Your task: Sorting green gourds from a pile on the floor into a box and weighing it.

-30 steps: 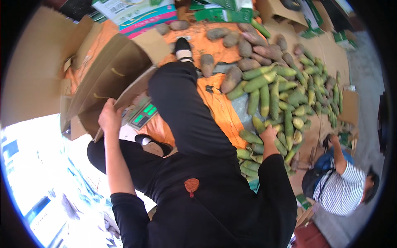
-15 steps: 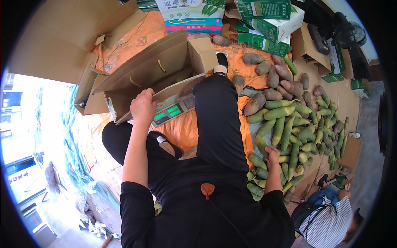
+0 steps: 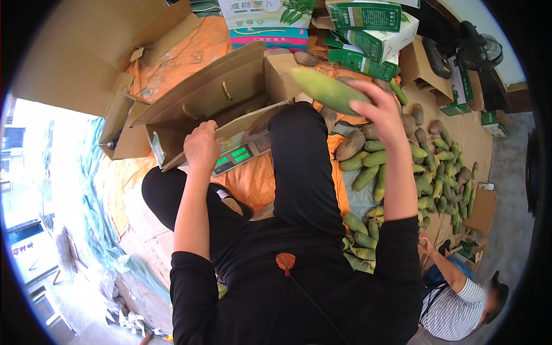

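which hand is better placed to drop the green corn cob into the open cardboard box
Right: the right hand already holds the green husked corn cob beside the open brown cardboard box; the left hand grips its front edge.

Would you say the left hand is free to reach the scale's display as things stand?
Probably not right away: the left hand is gripping the cardboard box flap just above the scale, so it would have to let go first.

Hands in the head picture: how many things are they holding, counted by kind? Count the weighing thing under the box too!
Green corn cob: 1, held up in the right hand
Open cardboard box: 1, its edge gripped by the left hand
Scale under that box: 1
Total: 3
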Tool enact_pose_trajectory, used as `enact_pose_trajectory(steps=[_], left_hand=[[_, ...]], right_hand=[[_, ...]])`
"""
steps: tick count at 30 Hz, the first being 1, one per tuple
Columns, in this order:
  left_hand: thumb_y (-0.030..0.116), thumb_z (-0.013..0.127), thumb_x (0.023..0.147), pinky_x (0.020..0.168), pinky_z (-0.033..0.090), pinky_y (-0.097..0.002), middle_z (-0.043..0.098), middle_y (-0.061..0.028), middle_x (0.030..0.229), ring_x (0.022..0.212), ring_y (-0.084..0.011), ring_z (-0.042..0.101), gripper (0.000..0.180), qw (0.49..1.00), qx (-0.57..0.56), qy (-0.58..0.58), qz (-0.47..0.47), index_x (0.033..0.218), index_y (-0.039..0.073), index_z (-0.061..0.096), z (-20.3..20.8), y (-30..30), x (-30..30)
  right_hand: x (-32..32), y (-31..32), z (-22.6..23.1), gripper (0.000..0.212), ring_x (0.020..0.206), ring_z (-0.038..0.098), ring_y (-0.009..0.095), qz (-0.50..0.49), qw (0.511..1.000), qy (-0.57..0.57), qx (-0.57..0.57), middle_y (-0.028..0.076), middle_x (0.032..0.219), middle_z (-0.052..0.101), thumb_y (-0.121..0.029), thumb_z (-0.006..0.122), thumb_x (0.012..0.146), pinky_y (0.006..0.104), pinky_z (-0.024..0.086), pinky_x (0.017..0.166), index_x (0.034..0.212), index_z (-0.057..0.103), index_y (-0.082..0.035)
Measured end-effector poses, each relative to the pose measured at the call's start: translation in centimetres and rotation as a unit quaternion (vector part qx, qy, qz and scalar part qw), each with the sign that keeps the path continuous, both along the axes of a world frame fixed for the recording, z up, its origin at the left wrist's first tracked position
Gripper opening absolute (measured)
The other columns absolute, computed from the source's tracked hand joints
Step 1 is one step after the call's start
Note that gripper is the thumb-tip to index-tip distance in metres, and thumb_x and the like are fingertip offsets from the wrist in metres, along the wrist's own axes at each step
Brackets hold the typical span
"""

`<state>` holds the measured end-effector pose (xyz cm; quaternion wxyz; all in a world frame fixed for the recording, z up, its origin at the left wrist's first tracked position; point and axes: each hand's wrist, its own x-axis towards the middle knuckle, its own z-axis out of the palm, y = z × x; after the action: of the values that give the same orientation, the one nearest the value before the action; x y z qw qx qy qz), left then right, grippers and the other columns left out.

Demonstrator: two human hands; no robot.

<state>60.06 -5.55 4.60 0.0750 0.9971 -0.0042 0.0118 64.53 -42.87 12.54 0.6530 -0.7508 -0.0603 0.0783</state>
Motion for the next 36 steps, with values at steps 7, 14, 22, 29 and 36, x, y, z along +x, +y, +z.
enact_pose_trajectory(steps=[7, 14, 22, 29, 36], left_hand=[[0.010, 0.067, 0.071, 0.072, 0.046, -0.0416, 0.062, -0.0069, 0.090, 0.087, -0.0270, 0.061, 0.022, 1.000, 0.016, -0.001, 0.004, 0.090, 0.010, 0.057, 0.0, -0.2, -0.1], [0.017, 0.070, 0.073, 0.070, 0.048, -0.0426, 0.061, -0.0072, 0.094, 0.086, -0.0295, 0.061, 0.026, 1.000, 0.025, 0.004, 0.012, 0.093, 0.011, 0.055, -0.5, 0.1, 0.2], [0.021, 0.071, 0.073, 0.068, 0.048, -0.0443, 0.063, -0.0098, 0.096, 0.087, -0.0326, 0.062, 0.031, 0.999, 0.025, 0.013, 0.017, 0.098, 0.010, 0.058, -0.4, -0.2, 0.4], [0.021, 0.071, 0.074, 0.066, 0.047, -0.0428, 0.063, -0.0102, 0.089, 0.083, -0.0325, 0.062, 0.030, 0.999, 0.040, 0.018, 0.033, 0.097, 0.009, 0.058, -0.1, -0.9, 0.3], [0.021, 0.071, 0.073, 0.067, 0.047, -0.0434, 0.063, -0.0097, 0.092, 0.085, -0.0326, 0.062, 0.027, 0.999, 0.025, 0.015, 0.036, 0.094, 0.010, 0.057, -0.1, -0.8, 0.4]], right_hand=[[6.7, 9.6, -3.5, 0.042, 0.096, 0.059, 0.019, 0.006, 0.999, -0.027, -0.045, 0.012, 0.101, 0.064, -0.025, 0.068, 0.081, 0.0317, 0.047, 0.082, 0.114, 0.061, 0.000], [1.4, -0.3, -14.7, 0.036, 0.089, 0.063, 0.020, -0.136, 0.981, 0.000, -0.136, 0.013, 0.096, 0.067, -0.022, 0.067, 0.082, 0.0303, 0.049, 0.077, 0.110, 0.061, 0.000], [-20.5, -15.3, -28.8, 0.036, 0.100, 0.061, 0.034, -0.113, 0.828, 0.289, -0.467, 0.018, 0.105, 0.065, -0.026, 0.069, 0.075, 0.0395, 0.048, 0.087, 0.103, 0.066, -0.003], [-31.7, -14.4, -32.1, 0.043, 0.106, 0.057, 0.035, -0.087, 0.780, 0.403, -0.472, 0.017, 0.109, 0.063, -0.020, 0.069, 0.072, 0.0389, 0.046, 0.091, 0.111, 0.061, -0.005], [-30.0, -9.7, -31.6, 0.053, 0.124, 0.043, 0.030, 0.106, 0.707, 0.344, -0.609, 0.006, 0.136, 0.042, -0.010, 0.060, 0.078, 0.0442, 0.044, 0.095, 0.129, 0.044, -0.016]])
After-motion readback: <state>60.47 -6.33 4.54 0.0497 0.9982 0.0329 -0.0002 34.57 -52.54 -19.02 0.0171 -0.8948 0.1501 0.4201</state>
